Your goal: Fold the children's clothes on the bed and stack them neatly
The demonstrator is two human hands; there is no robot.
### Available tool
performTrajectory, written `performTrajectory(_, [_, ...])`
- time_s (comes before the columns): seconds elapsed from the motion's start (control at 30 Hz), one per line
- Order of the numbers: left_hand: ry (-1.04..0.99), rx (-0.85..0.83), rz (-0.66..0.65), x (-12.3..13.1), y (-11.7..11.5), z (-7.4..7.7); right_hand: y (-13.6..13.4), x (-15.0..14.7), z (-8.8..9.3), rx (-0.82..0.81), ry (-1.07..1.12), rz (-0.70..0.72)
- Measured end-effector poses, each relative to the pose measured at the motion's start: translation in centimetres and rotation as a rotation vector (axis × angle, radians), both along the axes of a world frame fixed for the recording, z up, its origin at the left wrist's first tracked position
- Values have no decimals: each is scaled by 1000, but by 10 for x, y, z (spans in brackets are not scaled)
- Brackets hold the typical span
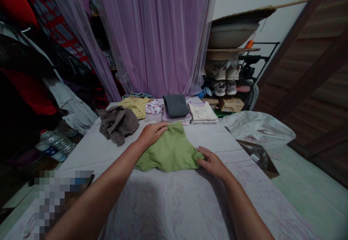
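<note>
A green garment [174,147] lies spread on the patterned cloth of the table-like surface, narrower at the far end and wider toward me. Its right corner is bunched up. My left hand [153,133] rests at its upper left edge, fingers closed on the fabric. At the bunched corner, my right hand [212,161] pinches the cloth between thumb and fingers. Just beyond the garment is a folded dark grey garment [176,106] on a lilac folded stack [178,118]. To its right sits a stack of cream folded clothes with a purple neckline [203,112].
Left of my hands lie a crumpled brown garment [117,122], a yellow garment [136,106] and a white-purple patterned one [154,106]. A purple curtain [154,33] hangs behind. Shoes [224,87] stand on a rack at right; plastic bottles [58,142] are at left.
</note>
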State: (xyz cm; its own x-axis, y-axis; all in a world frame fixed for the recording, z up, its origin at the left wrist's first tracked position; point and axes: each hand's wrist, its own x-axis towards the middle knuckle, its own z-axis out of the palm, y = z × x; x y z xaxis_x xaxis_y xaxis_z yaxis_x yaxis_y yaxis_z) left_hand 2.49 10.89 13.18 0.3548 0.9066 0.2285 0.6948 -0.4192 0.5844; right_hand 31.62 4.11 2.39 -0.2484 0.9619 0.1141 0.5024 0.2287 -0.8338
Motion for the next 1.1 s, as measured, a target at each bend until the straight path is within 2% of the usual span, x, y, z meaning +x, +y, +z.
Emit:
performTrajectory(0.1, [165, -97, 52, -3, 29, -7, -6, 2, -7, 52, -57, -40])
performTrajectory(0.17, [237, -180, 97, -15, 32, -19, -10, 1, -13, 79, -81, -86])
performTrajectory(0.23, [285, -202, 158, -32, 21, -36, -11, -1, -17, 93, -86, -131])
performTrajectory(0.33, [293, -266, 311, -58, -8, -61, -8, -7, -18, 103, -58, -219])
performTrajectory(0.43, [256, -295, 405, -77, -37, -80, 0, -13, -10, 61, -16, -267])
performTrajectory(0.5, [229, -271, 453, -83, -49, -87, 4, -16, -3, -9, -24, -254])
performTrajectory(0.57, [199, -253, 491, -83, -53, -90, 6, -20, 3, -64, -77, -260])
performTrajectory(0.63, [180, -242, 514, -78, -52, -89, 4, -23, 5, -39, -130, -311])
performTrajectory(0.8, [159, -133, 582, -57, -42, -88, -12, -25, -3, 232, -205, -459])
performTrajectory(1.0, [65, -115, 654, -44, -38, -92, -17, -22, -14, 157, -442, -501])
performTrajectory(1.1, [18, 0, 641, -43, -41, -90, -16, -22, -13, 144, -456, -482])
